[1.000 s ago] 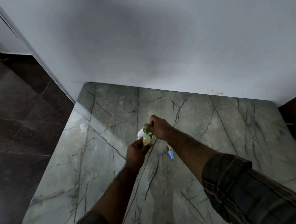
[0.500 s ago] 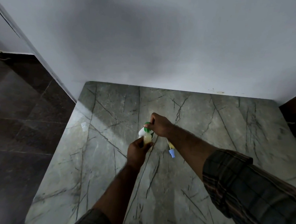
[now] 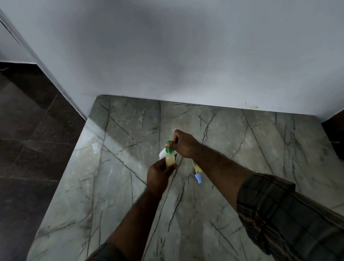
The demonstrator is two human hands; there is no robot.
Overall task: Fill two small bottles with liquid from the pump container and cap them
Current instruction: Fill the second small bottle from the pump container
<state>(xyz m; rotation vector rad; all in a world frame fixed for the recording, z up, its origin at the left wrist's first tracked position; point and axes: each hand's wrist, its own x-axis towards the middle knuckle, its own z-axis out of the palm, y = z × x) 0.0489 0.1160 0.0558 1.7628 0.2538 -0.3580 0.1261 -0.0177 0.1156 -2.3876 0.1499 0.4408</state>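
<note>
My left hand (image 3: 158,176) grips a small clear bottle (image 3: 169,160) of pale yellow liquid, held upright over the middle of the marble table (image 3: 245,154). My right hand (image 3: 184,144) pinches the green cap (image 3: 168,149) on top of that bottle. A white object (image 3: 162,153) shows just behind the bottle on its left; what it is cannot be told. A second small bottle (image 3: 197,169) with yellow liquid and a blue cap (image 3: 198,177) lies on the table under my right forearm, partly hidden by it.
A white wall (image 3: 191,51) closes the table's far edge. The table's left edge drops to a dark tiled floor (image 3: 22,152). A dark area borders the table at the far right.
Both hands stay on the bottle and its green cap in the same spot. Only the camera view has shifted slightly.
</note>
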